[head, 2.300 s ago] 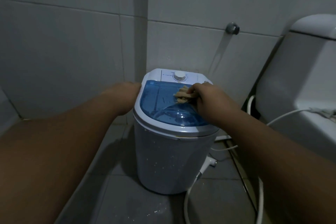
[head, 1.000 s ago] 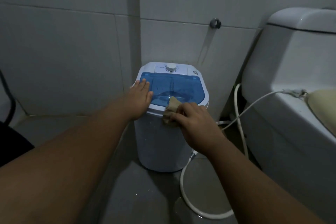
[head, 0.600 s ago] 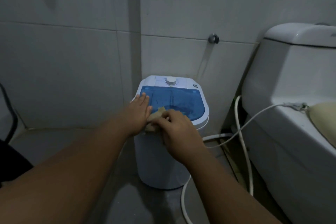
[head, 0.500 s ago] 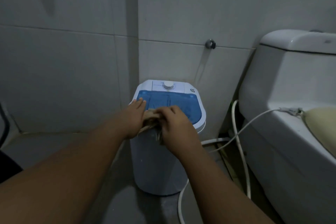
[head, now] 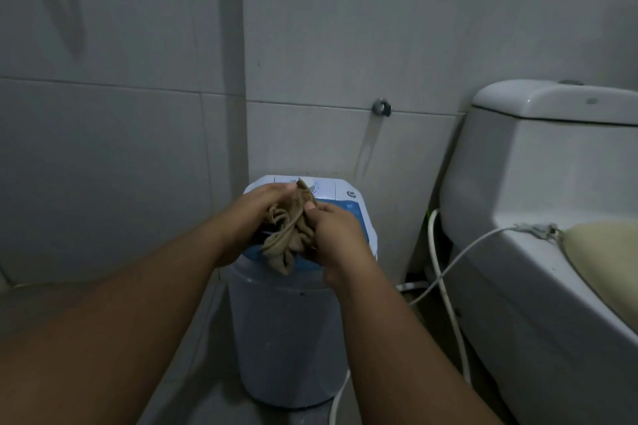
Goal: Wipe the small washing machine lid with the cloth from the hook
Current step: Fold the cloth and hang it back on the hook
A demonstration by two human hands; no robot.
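The small white washing machine (head: 286, 328) stands on the floor against the tiled wall, its blue see-through lid (head: 355, 214) mostly hidden behind my hands. A crumpled tan cloth (head: 290, 241) hangs in the air just above the lid. My left hand (head: 257, 214) grips the cloth from the left and my right hand (head: 336, 235) grips it from the right, thumb on top. The cloth's lower end dangles over the lid's front edge. The white control panel (head: 340, 188) with its dial shows behind my fingers.
A white toilet (head: 538, 190) with tank and beige seat stands close on the right. A white hose (head: 438, 272) runs between it and the machine and down to the floor. A metal wall fitting (head: 380, 108) sits above the machine. Grey tiled walls meet in a corner behind.
My right hand has lifted the cloth off the lid's front edge. My left hand left the lid's side and took hold of the cloth too. The view has tilted upward.
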